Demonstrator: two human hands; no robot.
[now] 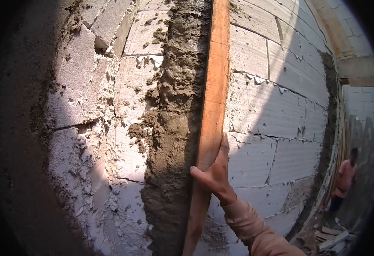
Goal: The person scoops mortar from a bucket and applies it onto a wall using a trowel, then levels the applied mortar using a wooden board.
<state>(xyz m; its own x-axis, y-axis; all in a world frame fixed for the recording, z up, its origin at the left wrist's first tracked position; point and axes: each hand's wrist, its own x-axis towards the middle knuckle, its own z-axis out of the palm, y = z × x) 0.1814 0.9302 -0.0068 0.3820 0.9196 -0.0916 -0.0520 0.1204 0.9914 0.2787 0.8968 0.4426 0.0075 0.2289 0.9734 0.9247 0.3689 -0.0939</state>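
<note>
My right hand [214, 176] reaches in from the lower right in a tan sleeve and is closed around a long wooden board [215, 89]. The thumb presses on the board's left edge, and the fingers lie along its right side. The board stands nearly upright against a wall of pale blocks [261, 111]. Along its left side runs a thick, rough strip of wet grey-brown mortar [170, 153], lumpy at the top and smoother lower down. My left hand is out of view.
At the left, the block wall [74, 77] meets a corner with crumbly mortar. Another vertical mortar band [331, 91] runs down the far right. Beyond it a person [345, 177] in a pink top stands near scrap wood [334, 241] on the ground.
</note>
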